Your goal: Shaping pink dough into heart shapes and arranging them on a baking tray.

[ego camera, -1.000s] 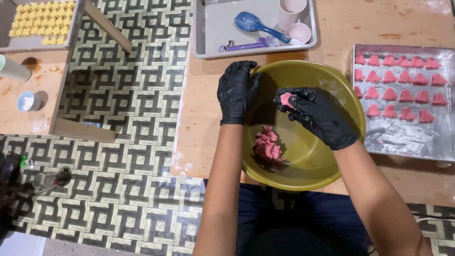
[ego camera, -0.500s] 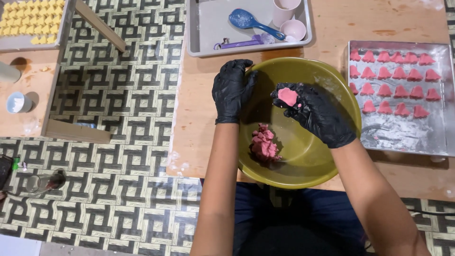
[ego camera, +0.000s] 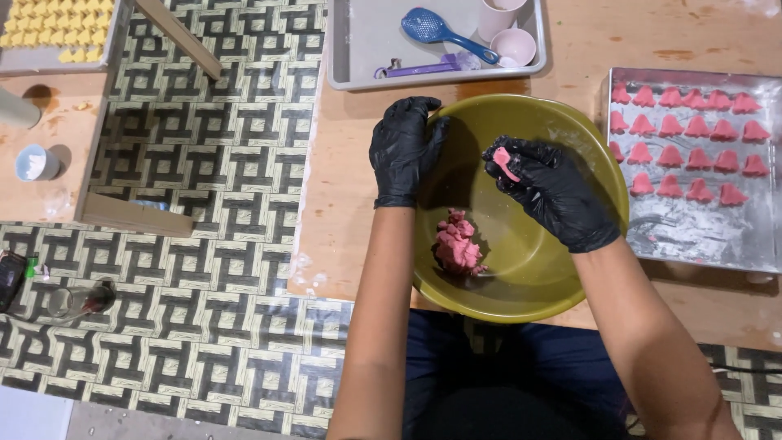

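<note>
Both my hands wear black gloves. My left hand grips the left rim of an olive-green bowl on a wooden board. Over the bowl, my right hand pinches a small piece of pink dough between its fingertips. A larger lump of pink dough lies at the bottom of the bowl, near its left side. To the right, a metal tray dusted with flour holds several rows of shaped pink dough pieces.
A grey tray at the back holds a blue spoon, a purple tool and two pale pink cups. At far left are yellow pieces on a tray, a small white cup and a glass on the patterned floor.
The view has shifted slightly. My right hand has turned, and the pink piece now sits edge-on at its fingertips. My left hand stays on the bowl's rim.
</note>
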